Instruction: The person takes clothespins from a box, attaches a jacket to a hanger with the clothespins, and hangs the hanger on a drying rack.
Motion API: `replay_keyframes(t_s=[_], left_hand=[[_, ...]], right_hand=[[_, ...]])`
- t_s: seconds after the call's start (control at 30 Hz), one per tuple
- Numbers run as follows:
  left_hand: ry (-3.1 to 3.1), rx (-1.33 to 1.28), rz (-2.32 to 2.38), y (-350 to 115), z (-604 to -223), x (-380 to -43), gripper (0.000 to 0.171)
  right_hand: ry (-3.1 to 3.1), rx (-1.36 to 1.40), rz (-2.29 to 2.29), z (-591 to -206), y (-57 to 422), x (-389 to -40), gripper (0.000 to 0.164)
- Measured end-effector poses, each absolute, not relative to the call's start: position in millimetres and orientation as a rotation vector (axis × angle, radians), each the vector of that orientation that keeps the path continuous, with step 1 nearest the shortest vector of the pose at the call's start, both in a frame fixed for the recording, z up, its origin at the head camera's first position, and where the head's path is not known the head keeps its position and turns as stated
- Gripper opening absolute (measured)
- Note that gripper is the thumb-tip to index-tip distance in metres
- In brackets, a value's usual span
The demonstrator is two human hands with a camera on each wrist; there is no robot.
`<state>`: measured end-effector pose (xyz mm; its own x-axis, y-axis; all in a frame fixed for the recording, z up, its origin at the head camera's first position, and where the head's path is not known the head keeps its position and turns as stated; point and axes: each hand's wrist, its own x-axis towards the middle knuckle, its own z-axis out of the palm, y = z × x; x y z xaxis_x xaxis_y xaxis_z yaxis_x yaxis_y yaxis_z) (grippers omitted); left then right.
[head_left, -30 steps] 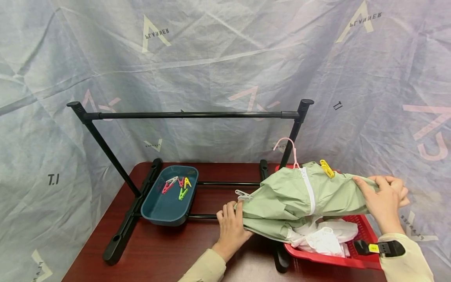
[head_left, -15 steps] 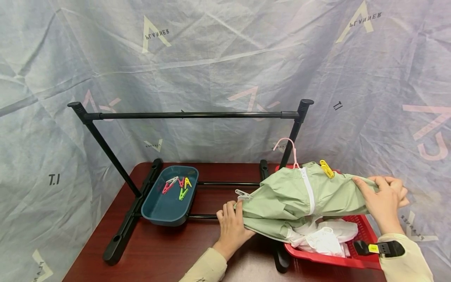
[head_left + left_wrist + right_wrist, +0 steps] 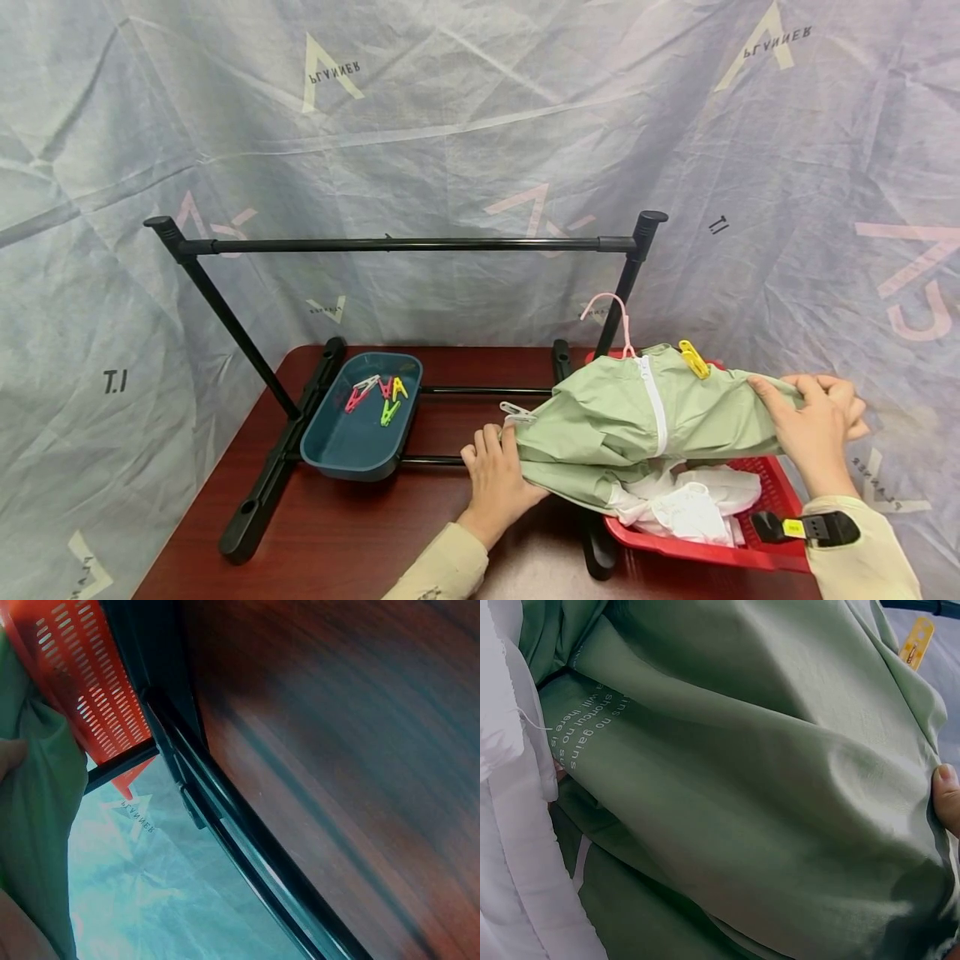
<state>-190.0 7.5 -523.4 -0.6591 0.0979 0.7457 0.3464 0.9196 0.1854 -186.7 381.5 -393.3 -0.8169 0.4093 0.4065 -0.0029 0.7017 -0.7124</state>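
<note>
A light green jacket [image 3: 600, 417] with a white zip hangs on a pink hanger [image 3: 627, 321], spread between my two hands. My left hand [image 3: 495, 475] grips its left side, just below a white clothespin [image 3: 517, 414] clipped there. At the far right, my right hand [image 3: 817, 421] holds the sleeve end with thumb and fingers. A yellow clothespin [image 3: 694, 360] sits on the right shoulder. Printed white lettering shows on the jacket cloth [image 3: 727, 750] in the right wrist view. Part of the left hand's fingers lies behind the cloth.
A red basket [image 3: 783, 500] with white cloth [image 3: 690, 508] stands under the jacket. The black rack's top bar [image 3: 420, 245] spans the back. At left, a blue tray [image 3: 352, 450] holds several coloured clothespins [image 3: 390, 412]. All stand on a dark red table [image 3: 360, 533].
Both hands keep their hold on the jacket. The right hand, sleeve and yellow clothespin have shifted very slightly left; the left wrist has moved a little to the right.
</note>
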Motion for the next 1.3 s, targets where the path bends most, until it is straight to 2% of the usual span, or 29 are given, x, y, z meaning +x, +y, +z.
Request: replay_keyframes(t_s=[0.57,0.9,1.3], left_hand=[[-2.28,-0.326,-0.395,10.7,-521.9,-193.6,0.095],[-2.234,-0.326,-0.467,13.8,-526.6,-192.3,0.102],[-2.259,-0.304,-0.508,15.3,-526.6,-187.4,0.1]], right_hand=[[-2.347,-0.281,0.987,-395.9,381.4,-188.1,0.046],[-2.383,-0.213,0.958,-400.1,383.1,-188.5,0.047],[-2.381,-0.173,0.961,-403.1,383.6,-188.4,0.047]])
